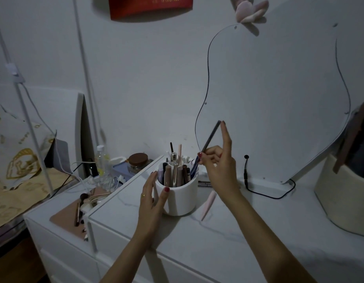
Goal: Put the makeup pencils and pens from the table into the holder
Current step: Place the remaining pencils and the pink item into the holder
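A white round holder (180,196) stands on the white table (248,231), filled with several upright makeup pencils and pens (175,173). My left hand (151,198) rests against the holder's left wall, thumb on its front, fingers spread. My right hand (216,160) pinches a dark slim pencil (210,137) above the holder's right rim; the pencil tilts, its lower tip dips into the holder, and my index finger points up along it. A pale pink pen (208,204) lies on the table right of the holder. A small grey pen (204,183) lies behind the holder.
A wavy-edged mirror (279,99) leans against the wall behind, with a black cable (264,193) at its foot. A cream round container (340,193) stands at the right. A lower cabinet at the left carries brushes (78,211), a bottle (102,162) and a brown-lidded jar (138,160).
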